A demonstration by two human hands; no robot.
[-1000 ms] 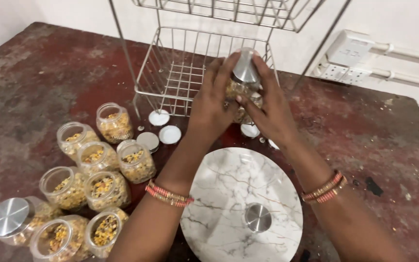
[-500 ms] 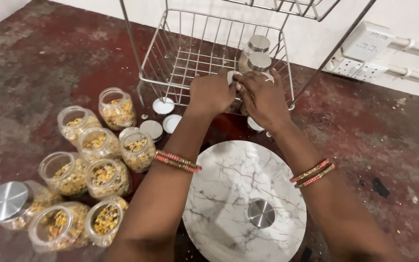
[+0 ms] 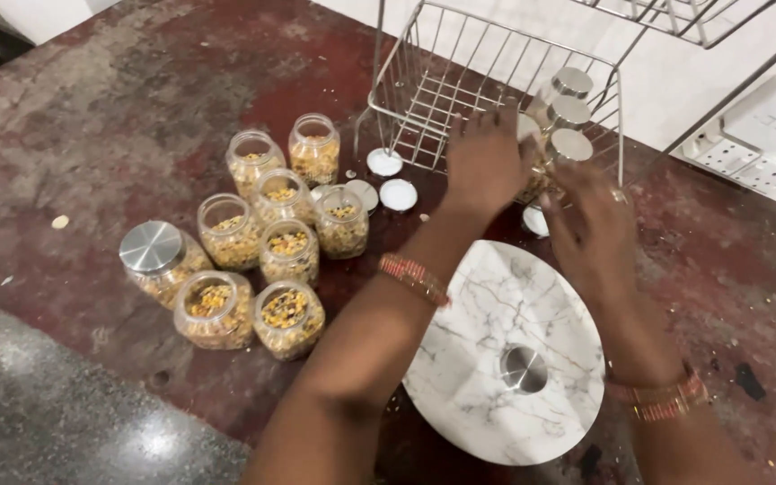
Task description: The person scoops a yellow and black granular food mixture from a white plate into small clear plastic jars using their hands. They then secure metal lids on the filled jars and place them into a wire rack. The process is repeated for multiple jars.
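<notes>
My left hand [image 3: 487, 163] reaches to the front edge of the wire rack's lower basket [image 3: 424, 99], its fingers apart, beside three clear jars with steel lids [image 3: 571, 113] that stand in the basket's right corner. Blurred and holding nothing, my right hand [image 3: 590, 224] hovers just in front of those jars with its fingers loose. Both wrists wear red and gold bangles. Beneath my arms a round white marble board [image 3: 487, 395] lies on the table, with a steel lid [image 3: 524, 369] on it.
Several open jars of mixed grains [image 3: 285, 251] cluster at the left, with one lidded jar [image 3: 154, 256] among them. Loose round lids [image 3: 398, 194] lie before the rack. The worn red tabletop [image 3: 119, 117] ends at a grey floor. A wall socket [image 3: 770, 126] sits at right.
The view swung right and pulled back. A third lidded jar now stands in the basket. My right hand has drawn back toward me, and my left hand stays at the basket's edge.
</notes>
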